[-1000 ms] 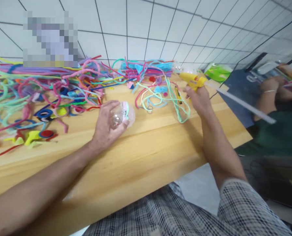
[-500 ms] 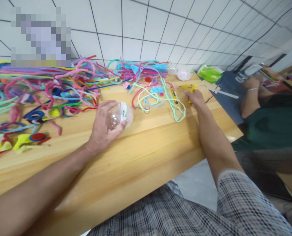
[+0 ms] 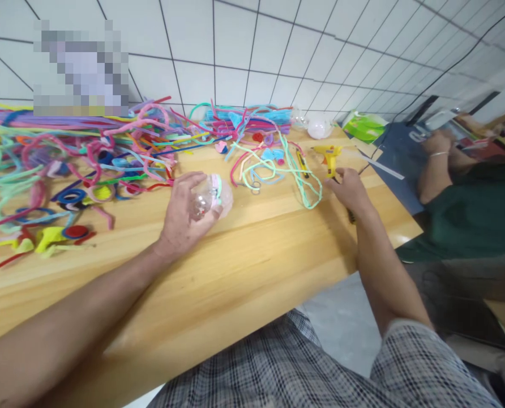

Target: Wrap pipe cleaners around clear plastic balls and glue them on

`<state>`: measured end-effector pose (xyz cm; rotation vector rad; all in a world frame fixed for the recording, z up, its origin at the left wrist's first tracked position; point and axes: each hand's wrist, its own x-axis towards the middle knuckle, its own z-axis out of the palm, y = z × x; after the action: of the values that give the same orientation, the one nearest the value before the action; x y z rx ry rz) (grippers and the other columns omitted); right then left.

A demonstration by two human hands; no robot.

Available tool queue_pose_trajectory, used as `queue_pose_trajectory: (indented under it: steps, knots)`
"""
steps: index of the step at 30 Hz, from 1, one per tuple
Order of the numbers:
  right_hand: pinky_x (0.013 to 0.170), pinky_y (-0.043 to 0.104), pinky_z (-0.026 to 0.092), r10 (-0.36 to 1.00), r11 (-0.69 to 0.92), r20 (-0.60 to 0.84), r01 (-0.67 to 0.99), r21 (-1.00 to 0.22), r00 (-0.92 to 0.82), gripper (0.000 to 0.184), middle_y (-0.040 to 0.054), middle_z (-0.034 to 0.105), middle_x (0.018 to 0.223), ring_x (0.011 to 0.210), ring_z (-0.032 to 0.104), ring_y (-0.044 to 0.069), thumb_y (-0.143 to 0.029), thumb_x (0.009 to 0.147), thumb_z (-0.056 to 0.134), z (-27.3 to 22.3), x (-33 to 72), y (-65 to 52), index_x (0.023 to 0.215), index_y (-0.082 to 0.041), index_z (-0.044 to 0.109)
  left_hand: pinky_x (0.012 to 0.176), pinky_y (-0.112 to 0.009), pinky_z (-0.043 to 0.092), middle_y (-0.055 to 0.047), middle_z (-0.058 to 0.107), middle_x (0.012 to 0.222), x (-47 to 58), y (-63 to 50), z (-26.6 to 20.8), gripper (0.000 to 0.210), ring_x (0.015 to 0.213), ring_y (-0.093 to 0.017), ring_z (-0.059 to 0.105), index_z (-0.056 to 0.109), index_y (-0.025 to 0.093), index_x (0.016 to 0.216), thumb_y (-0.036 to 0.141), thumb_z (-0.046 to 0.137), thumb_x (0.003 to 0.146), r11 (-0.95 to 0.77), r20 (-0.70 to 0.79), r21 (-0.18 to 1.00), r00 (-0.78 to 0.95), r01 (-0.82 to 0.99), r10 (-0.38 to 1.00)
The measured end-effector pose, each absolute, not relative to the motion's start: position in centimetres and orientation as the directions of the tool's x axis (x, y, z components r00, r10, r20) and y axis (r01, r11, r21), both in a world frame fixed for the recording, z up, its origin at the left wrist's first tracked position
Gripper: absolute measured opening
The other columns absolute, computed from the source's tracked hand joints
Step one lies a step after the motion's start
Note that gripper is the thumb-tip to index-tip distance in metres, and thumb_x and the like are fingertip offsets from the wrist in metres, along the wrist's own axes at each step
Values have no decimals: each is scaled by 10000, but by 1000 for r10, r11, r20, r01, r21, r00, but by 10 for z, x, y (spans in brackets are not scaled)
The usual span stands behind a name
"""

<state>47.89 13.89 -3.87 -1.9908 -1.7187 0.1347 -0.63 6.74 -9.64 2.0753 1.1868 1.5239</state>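
Observation:
My left hand [image 3: 184,212] is curled around a clear plastic ball [image 3: 212,197] with a pale pink and mint band round its middle. The ball rests on or just above the wooden table [image 3: 218,272]. My right hand [image 3: 349,190] is closed at the foot of the yellow glue gun [image 3: 329,157], whose body now shows free of the fingers. A dark piece shows at the fingertips and again under the wrist; what it is I cannot make out. Left of the gun lie a yellow utility knife [image 3: 302,162] and a looped mint pipe cleaner [image 3: 309,195].
Pipe cleaners [image 3: 125,136] in many colours heap along the wall side. More clear balls [image 3: 319,128] and a green packet [image 3: 365,126] stand at the back right. Another person's arm [image 3: 435,170] rests over a blue surface at the right. A white strip [image 3: 388,168] lies by the corner.
My right hand has slid off the glue gun's handle, down and slightly right; the gun remains on the table. My left hand still holds the ball. The view has shifted slightly.

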Motion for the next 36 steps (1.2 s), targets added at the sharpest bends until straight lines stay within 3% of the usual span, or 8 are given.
queue_pose_trajectory:
  steps: [6, 13, 16, 20, 25, 28, 33, 36]
  knots:
    - [845, 445, 622, 925, 180, 380, 844, -506, 30, 212, 59, 862, 945, 849, 767, 279, -490, 944, 787, -9, 413, 98, 972, -284, 833, 1324, -663, 557, -132, 657, 1556, -8, 65, -97, 622, 1514, -374, 662, 564, 291, 1573, 497, 787, 1030, -581, 609, 682, 95, 443, 788]
    - [756, 400, 516, 938, 169, 343, 816, -553, 39, 362, 19, 704, 732, 749, 677, 234, -481, 1074, 595, 12, 377, 120, 780, -278, 653, 1301, -604, 573, -113, 674, 1523, -8, 65, -94, 586, 1471, -352, 680, 575, 317, 1553, 404, 795, 1017, -590, 610, 678, 112, 439, 784]
    - [802, 423, 558, 936, 190, 352, 825, -533, 12, 380, 38, 718, 765, 800, 695, 261, -480, 1094, 555, 3, 375, 133, 779, -283, 634, 1293, -612, 578, -126, 678, 1524, -8, 65, -91, 575, 1467, -355, 684, 574, 291, 1547, 387, 784, 1020, -588, 610, 676, 109, 444, 785]
    - [917, 464, 604, 947, 194, 312, 904, -382, -71, 151, 86, 824, 959, 959, 747, 310, -352, 1012, 643, -12, 380, 157, 959, -265, 755, 1286, -618, 590, -123, 684, 1521, -9, 65, -90, 590, 1463, -362, 692, 578, 299, 1538, 390, 803, 1000, -578, 595, 685, 117, 442, 795]
    - [1082, 601, 593, 974, 182, 164, 972, -151, -157, 271, 230, 827, 1257, 1253, 737, 434, -225, 990, 649, -33, 385, 183, 1181, -185, 838, 1302, -624, 583, -126, 678, 1551, -7, 65, -90, 583, 1492, -365, 678, 565, 311, 1545, 416, 783, 1014, -570, 583, 697, 119, 436, 804]
    - [1147, 646, 570, 977, 181, 135, 976, -118, -165, 220, 250, 795, 1337, 1336, 707, 465, -212, 992, 665, -41, 384, 192, 1120, -183, 842, 1302, -604, 580, -129, 683, 1548, -5, 65, -91, 572, 1484, -352, 681, 565, 304, 1538, 429, 764, 1017, -562, 588, 696, 94, 448, 803]
    - [1091, 591, 598, 955, 257, 215, 930, -263, -204, 117, 175, 827, 1121, 1194, 737, 391, -260, 962, 670, -33, 382, 194, 886, -228, 754, 1293, -596, 585, -139, 690, 1521, -3, 65, -90, 576, 1470, -354, 685, 561, 280, 1526, 434, 764, 1010, -572, 594, 688, 105, 447, 797]
    - [902, 448, 612, 956, 263, 248, 829, -494, -156, 175, 79, 813, 939, 909, 719, 270, -415, 980, 696, -14, 377, 184, 893, -263, 688, 1300, -579, 579, -137, 685, 1525, -3, 65, -89, 570, 1471, -348, 682, 562, 274, 1521, 469, 753, 1020, -562, 583, 698, 104, 444, 806]
